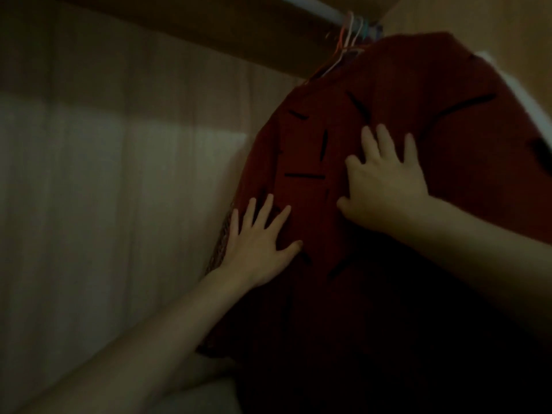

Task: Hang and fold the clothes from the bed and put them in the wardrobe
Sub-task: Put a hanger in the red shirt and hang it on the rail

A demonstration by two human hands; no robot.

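Red garment (403,121), marked with short dark dashes, is seen hanging inside the wardrobe (89,174) at the right of the frame, suspended below a pale rail (313,8) that runs across the top. Several thin hangers (348,34) in pale colours are bunched on the rail just above the garment's shoulder. A white edge of another item (516,94) is visible behind the garment at the right; what it is cannot be told. The left hand (260,243) is laid flat against the lower left part of the garment, fingers straight and spread. The right hand (385,183) is pressed against the middle of the garment, fingers likewise spread wide, nothing being gripped. Both forearms are bare. The wardrobe's light wooden back panel is seen to the left. Lighting is dim and the garment's lower portion is lost in shadow.
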